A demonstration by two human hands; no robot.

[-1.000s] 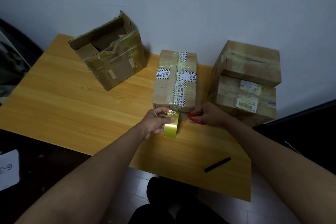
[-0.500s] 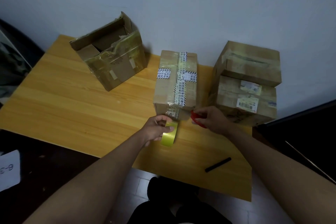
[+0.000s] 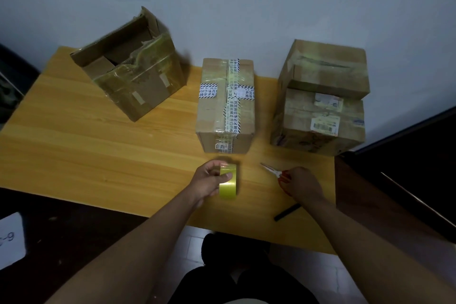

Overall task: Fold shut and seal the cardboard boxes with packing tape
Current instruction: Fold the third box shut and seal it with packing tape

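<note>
A closed cardboard box (image 3: pixel 225 106) with printed tape over its top stands in the middle of the wooden table (image 3: pixel 98 155). My left hand (image 3: pixel 209 179) grips a roll of yellowish packing tape (image 3: pixel 228 184) just in front of that box. My right hand (image 3: pixel 302 184) holds red-handled scissors (image 3: pixel 275 174), blades pointing toward the box. An open box (image 3: pixel 130 69) with raised flaps sits at the back left. Two taped boxes are stacked at the right, the upper box (image 3: pixel 325 69) on the lower box (image 3: pixel 318 123).
A black marker (image 3: pixel 287 212) lies near the table's front right edge. A white wall runs behind the boxes. Dark furniture stands at the right, and a white label (image 3: pixel 9 239) lies on a dark surface at the lower left.
Both hands have drawn back from the middle box toward me. The tape roll has come away from the box's front face, and the scissors' blades now show.
</note>
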